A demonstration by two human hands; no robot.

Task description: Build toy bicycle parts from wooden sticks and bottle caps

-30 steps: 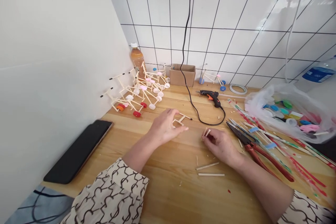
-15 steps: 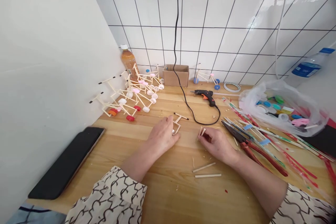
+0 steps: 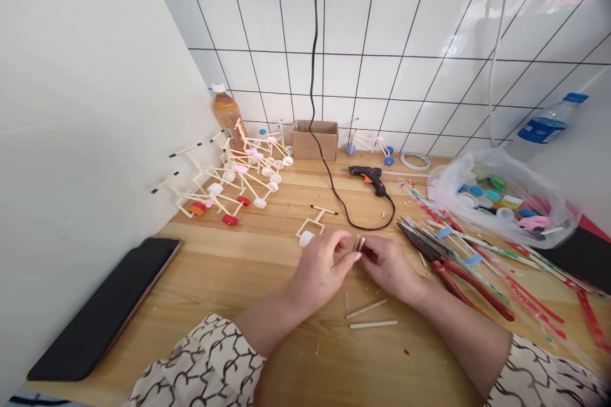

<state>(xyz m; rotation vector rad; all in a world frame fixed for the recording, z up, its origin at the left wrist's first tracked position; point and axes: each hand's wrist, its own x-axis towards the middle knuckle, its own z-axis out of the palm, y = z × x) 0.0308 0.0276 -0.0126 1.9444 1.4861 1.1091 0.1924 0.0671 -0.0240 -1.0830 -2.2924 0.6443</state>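
Near the middle of the wooden table, my right hand is closed on short wooden sticks that poke up from its fingertips. My left hand is beside it, thumb and forefinger apart, the thumb tip by the sticks; whether it touches them is unclear. Just behind my left hand lies a small stick frame with a white cap at its lower end. Two loose sticks rest in front of my hands.
Stick models with caps crowd the left back, by a tea bottle. A glue gun with its cable lies behind my hands. Pliers, straw-like strips and a bag of caps are right; a phone is left.
My left hand has let go of the small stick frame and moved right to the sticks in my right hand. The frame's white cap now shows. The view has shifted slightly.
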